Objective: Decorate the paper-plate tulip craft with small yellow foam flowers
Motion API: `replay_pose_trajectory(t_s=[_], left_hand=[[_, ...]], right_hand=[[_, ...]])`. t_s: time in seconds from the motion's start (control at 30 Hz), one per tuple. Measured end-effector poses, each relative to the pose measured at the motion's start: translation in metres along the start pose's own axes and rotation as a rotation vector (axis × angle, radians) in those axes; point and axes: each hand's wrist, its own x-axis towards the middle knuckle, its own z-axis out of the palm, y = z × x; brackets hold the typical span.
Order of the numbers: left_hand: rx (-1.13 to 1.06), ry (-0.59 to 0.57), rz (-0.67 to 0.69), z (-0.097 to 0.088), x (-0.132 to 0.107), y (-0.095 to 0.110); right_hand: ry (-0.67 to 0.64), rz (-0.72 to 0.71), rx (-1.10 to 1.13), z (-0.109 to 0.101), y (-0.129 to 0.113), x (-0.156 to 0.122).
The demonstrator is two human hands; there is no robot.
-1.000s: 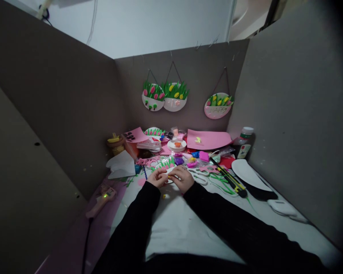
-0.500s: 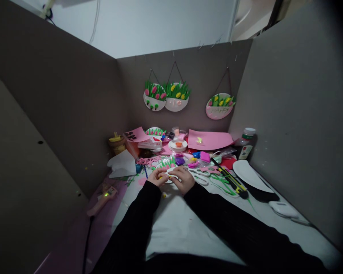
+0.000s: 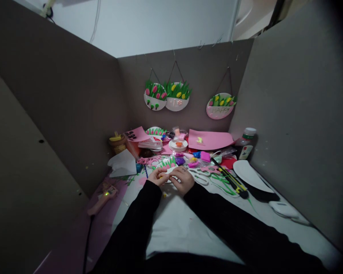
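Small white-and-yellow craft piece pinched between both hands, low over table. Left hand fingers curled on its left end; right hand fingers closed on its right end. Tiny yellow bit on table just below left hand. White scissors just right of right hand. Pink glue gun well left of left hand, green light on.

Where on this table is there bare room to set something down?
The white sheet between the two black sleeves, nearer than the hands, lies bare. So does the strip at the right beyond the right sleeve, bordered by the white remote-like thing. Behind the left hand and right hand it is crowded: scissors, utility knife, foam scraps.
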Motion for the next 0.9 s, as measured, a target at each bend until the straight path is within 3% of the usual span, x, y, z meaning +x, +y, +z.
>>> replay_pose_trajectory(t_s=[0.1,0.27,0.43,0.67,0.9], left_hand=[[-0.004,0.024,-0.011,0.000,0.002,0.000],[-0.135,0.132,-0.154,-0.003,0.005,0.004],[-0.196,0.049,-0.146,-0.003,0.006,0.000],[0.102,-0.102,-0.086,-0.007,0.005,-0.009],[0.168,-0.054,-0.093,-0.012,0.003,-0.005]], right_hand=[[0.035,-0.010,-0.029,-0.001,0.004,0.002],[0.342,0.163,-0.050,-0.012,0.018,0.012],[0.158,0.060,0.027,-0.008,0.016,0.008],[0.082,-0.036,0.080,-0.002,0.004,0.006],[0.027,-0.021,0.159,0.001,0.003,0.004]])
